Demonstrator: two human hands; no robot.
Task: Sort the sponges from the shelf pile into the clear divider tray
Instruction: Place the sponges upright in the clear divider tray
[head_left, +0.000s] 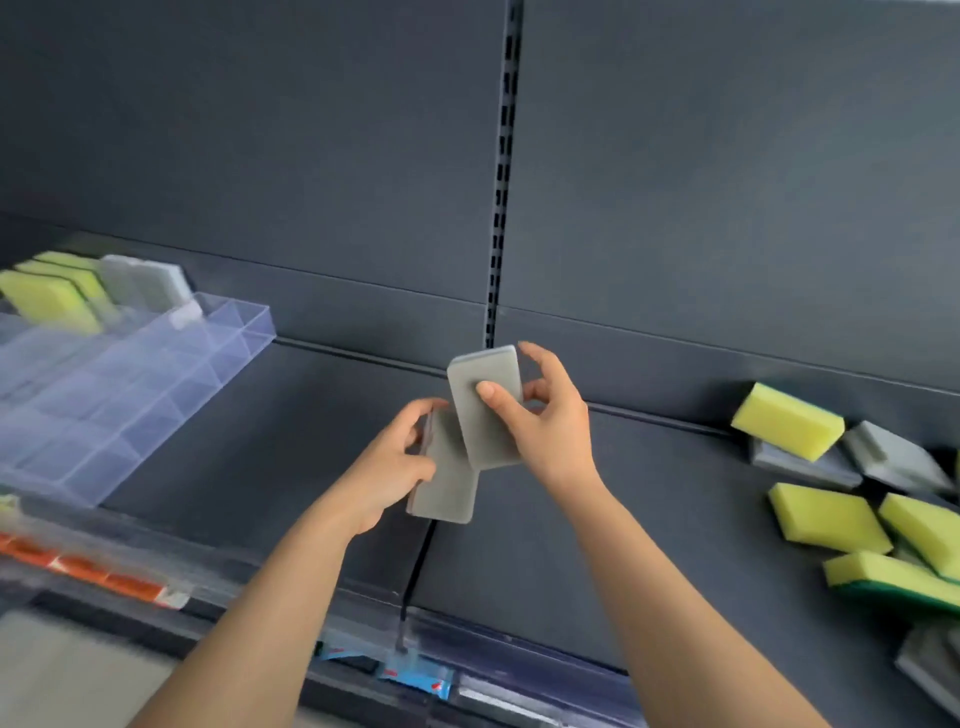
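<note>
Right hand (550, 431) pinching upper grey sponge (485, 410), left hand (395, 467) gripping lower grey sponge (449, 483) touching beneath, divider tray (156, 395) sitting well left

**No legible text anywhere on the shelf**

A row of orange-red label strips (88, 571) sits in the clear rail (519, 657) along the front edge of the shelf (519, 545), toward its left end. Blur smears them, so no word, price or number can be read. A blue-and-white label (415, 678) stands in the same rail near the middle of the front edge. It carries a small red mark and is likewise too blurred to read.
</note>
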